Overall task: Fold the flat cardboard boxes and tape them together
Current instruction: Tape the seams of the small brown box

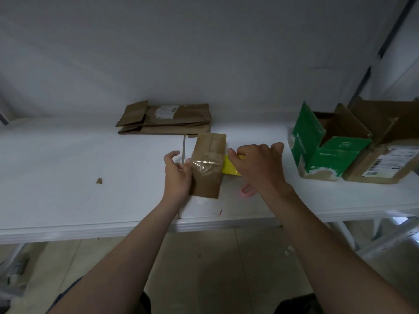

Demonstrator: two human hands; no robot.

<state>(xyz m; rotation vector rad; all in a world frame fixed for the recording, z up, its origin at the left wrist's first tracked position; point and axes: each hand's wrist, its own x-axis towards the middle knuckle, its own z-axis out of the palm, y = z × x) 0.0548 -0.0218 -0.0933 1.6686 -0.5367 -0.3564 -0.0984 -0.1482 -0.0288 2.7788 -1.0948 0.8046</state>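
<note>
Box (208,165) between hands: left hand (176,175) steadies it, right hand (258,164) grips yellow tape roll (230,166).

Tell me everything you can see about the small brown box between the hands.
The small brown cardboard box is folded shut and sits on the white table, its long side running away from the viewer. Clear glossy tape wraps across its middle, with older brown tape along the top seam. The left hand presses its left side; the right hand holds a yellow tape roll against its right edge.
</note>
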